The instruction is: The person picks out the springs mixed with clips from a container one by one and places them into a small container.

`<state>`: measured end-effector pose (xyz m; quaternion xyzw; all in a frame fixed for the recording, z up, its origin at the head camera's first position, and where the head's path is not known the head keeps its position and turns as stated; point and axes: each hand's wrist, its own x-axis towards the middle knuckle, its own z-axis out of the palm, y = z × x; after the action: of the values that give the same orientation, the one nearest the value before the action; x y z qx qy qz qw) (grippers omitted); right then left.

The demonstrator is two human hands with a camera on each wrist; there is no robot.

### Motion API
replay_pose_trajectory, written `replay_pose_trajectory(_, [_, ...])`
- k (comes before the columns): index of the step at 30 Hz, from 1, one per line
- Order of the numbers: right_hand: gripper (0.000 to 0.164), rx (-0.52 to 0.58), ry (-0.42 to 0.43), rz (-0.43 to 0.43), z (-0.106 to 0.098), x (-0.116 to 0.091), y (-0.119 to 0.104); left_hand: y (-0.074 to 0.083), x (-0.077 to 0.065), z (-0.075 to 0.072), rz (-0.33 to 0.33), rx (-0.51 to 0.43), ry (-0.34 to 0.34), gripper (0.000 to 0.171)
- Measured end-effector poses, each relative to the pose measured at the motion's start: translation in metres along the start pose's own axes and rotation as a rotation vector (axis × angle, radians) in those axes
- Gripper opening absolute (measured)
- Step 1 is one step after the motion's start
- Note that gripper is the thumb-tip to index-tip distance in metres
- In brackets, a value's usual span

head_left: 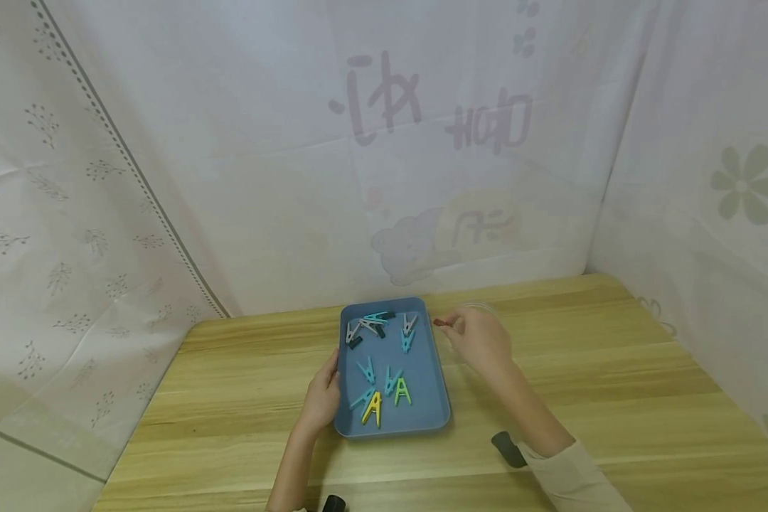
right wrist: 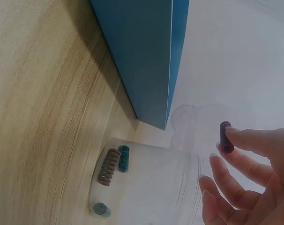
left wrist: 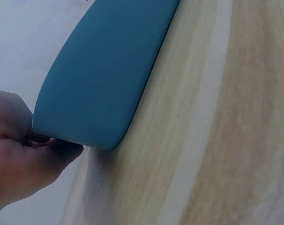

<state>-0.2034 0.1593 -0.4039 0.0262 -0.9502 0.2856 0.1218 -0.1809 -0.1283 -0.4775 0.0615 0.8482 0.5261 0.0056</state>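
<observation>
My right hand point(head_left: 483, 340) pinches a small dark red coil spring point(right wrist: 226, 137) between thumb and fingertip, just off the right side of the blue tray point(head_left: 416, 428). Under that hand stands a clear plastic jar point(right wrist: 151, 187), with a brown spring point(right wrist: 108, 167) and a dark green spring point(right wrist: 124, 159) inside. My left hand point(head_left: 323, 395) grips the tray's left wall, thumb and fingers at its rim. The tray holds several clothespins, among them a yellow clothespin point(head_left: 372, 409), a green clothespin point(head_left: 402, 391) and a blue clothespin point(head_left: 407, 340). Small dark springs point(head_left: 355, 343) lie at its far end.
A wood-grain table point(head_left: 243, 398) carries the tray and jar. Pale printed curtains point(head_left: 281, 178) hang behind and on both sides. The jar's rim point(head_left: 480, 307) shows partly behind my right hand in the head view.
</observation>
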Motion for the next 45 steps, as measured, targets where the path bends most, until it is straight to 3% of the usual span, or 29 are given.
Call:
replay_pose_trajectory(11, [0.011, 0.020, -0.004, 0.024, -0.005, -0.002, 0.008, 0.000, 0.000, 0.000, -0.010, -0.011, 0.001, 0.049])
replay_pose_trajectory(22, [0.018, 0.032, -0.033, 0.079, -0.015, -0.003, 0.014, -0.002, 0.000, 0.001, -0.015, -0.026, 0.002, 0.049])
replay_pose_trajectory(45, [0.022, -0.021, -0.012, 0.053, -0.026, -0.004, 0.030, -0.003, 0.001, 0.001, -0.007, -0.022, 0.001, 0.049])
